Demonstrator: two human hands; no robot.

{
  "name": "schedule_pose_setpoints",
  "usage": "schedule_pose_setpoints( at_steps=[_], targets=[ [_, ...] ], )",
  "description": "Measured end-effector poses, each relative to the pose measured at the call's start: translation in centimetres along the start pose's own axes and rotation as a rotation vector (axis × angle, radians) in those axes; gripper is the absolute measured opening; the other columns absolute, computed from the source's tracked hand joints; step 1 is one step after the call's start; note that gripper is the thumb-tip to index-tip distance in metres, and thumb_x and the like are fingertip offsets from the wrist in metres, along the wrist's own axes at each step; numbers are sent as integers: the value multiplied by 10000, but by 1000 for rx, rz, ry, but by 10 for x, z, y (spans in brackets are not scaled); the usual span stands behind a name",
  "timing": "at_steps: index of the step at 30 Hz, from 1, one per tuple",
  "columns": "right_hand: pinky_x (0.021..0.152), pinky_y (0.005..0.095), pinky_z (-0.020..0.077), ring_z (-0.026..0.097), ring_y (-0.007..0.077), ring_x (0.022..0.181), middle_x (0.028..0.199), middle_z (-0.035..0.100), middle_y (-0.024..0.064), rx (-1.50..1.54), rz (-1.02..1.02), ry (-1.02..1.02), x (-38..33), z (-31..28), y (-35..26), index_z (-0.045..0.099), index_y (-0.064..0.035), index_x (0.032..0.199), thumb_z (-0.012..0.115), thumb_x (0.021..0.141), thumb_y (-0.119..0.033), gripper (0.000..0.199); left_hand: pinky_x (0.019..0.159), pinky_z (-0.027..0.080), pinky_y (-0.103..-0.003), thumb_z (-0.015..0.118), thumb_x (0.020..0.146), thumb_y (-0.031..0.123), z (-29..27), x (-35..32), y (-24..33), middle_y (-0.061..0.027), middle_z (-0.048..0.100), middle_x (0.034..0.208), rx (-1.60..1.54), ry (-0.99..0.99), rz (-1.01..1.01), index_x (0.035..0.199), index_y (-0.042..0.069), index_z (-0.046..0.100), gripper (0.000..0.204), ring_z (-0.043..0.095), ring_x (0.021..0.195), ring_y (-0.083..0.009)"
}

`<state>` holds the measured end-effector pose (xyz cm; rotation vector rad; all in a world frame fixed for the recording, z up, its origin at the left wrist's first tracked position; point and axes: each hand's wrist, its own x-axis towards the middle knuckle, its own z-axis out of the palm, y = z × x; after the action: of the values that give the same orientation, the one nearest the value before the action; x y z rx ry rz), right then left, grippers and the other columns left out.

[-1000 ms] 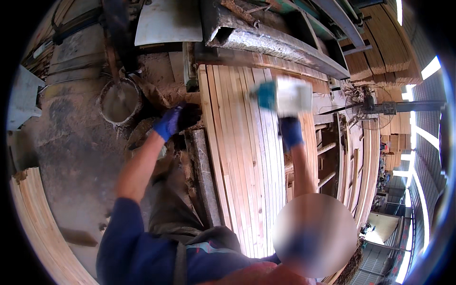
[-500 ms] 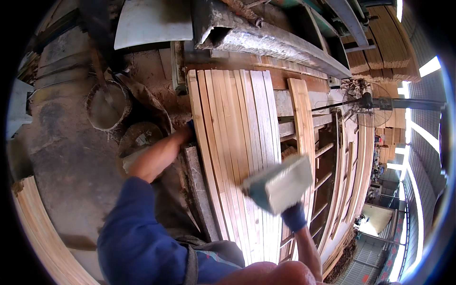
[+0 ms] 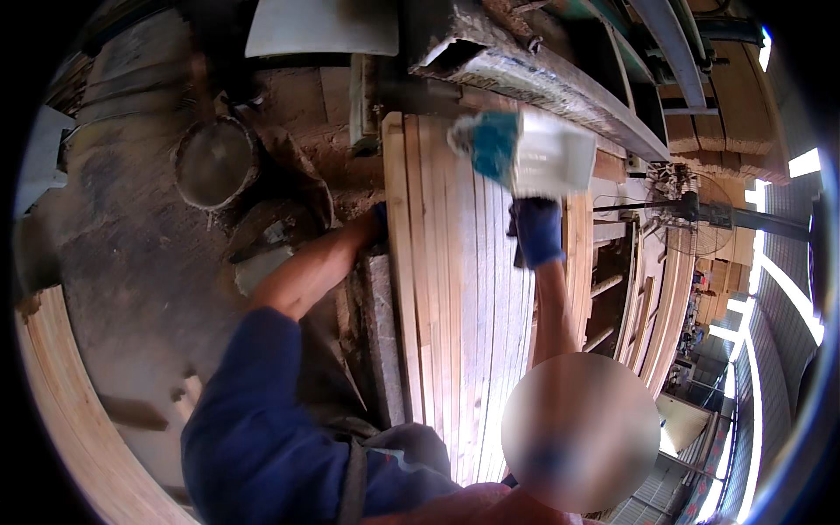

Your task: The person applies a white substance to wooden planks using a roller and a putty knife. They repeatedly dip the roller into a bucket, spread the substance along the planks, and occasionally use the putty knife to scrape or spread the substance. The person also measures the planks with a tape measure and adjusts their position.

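Observation:
My right hand (image 3: 535, 229), in a blue glove, grips a white block (image 3: 549, 160) with a teal end. It holds the block over the far end of a stack of pale wooden slats (image 3: 464, 324) that run away from me. My left hand (image 3: 377, 222), also blue-gloved, is pressed against the left edge of the stack, beside a grey bar (image 3: 383, 332). Its fingers are mostly hidden behind my forearm. My blue sleeve fills the lower middle.
A rusty metal beam (image 3: 534, 79) crosses the far end of the slats. A round metal basin (image 3: 214, 162) sits on the dirty floor at the left. More planks curve along the lower left (image 3: 70, 411). A standing fan (image 3: 691, 206) and stacked boards are at the right.
My right hand has swept the white block from the near part of the slats back up to their far end. My left hand has stayed at the stack's left edge.

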<state>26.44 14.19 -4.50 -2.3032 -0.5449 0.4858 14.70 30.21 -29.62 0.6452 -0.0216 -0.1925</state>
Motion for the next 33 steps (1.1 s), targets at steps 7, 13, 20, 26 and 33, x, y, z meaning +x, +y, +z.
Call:
schedule_pose_setpoints(
  at_steps=[7, 13, 20, 26, 33],
  targets=[
    [739, 407, 509, 629, 354, 854, 886, 657, 200, -30, 332, 47, -311, -40, 62, 633, 1, 977, 599, 794, -54, 195, 928, 492, -352, 427, 1011, 191, 2, -23, 26, -85, 617, 1191, -418, 71, -51, 1270, 61, 527, 307, 595, 1072, -195],
    [729, 406, 532, 674, 362, 866, 845, 691, 188, -482, 123, -305, -325, -68, 14, 666, -10, 915, 593, 787, -50, 152, 962, 475, -400, 521, 967, 253, 18, -31, 30, -104, 605, 1203, 666, 143, 378, 1272, 53, 521, 364, 594, 1062, -235],
    [410, 286, 457, 569, 128, 435, 525, 572, 47, 66, 33, -87, -79, 10, -25, 598, -9, 754, 538, 904, -155, 217, 820, 533, -341, 629, 916, 174, 20, -15, 23, -64, 644, 1060, 328, 73, 362, 1183, 57, 580, 296, 592, 926, -150],
    [394, 297, 466, 524, 151, 431, 616, 561, 69, 196, 33, -16, 1, 53, -64, 585, -13, 796, 493, 933, -193, 244, 851, 520, -368, 503, 966, 438, 33, -28, 28, -96, 645, 1040, 237, 379, 414, 1189, 57, 584, 449, 615, 880, -205],
    [745, 412, 508, 639, 330, 843, 897, 659, 205, -211, 63, -96, -234, 4, -21, 600, 25, 1054, 560, 850, -99, 242, 1017, 406, -440, 364, 785, 845, 33, -48, 71, -161, 544, 1328, -682, 228, 6, 1373, 46, 471, 998, 541, 1148, -312]
  ],
)
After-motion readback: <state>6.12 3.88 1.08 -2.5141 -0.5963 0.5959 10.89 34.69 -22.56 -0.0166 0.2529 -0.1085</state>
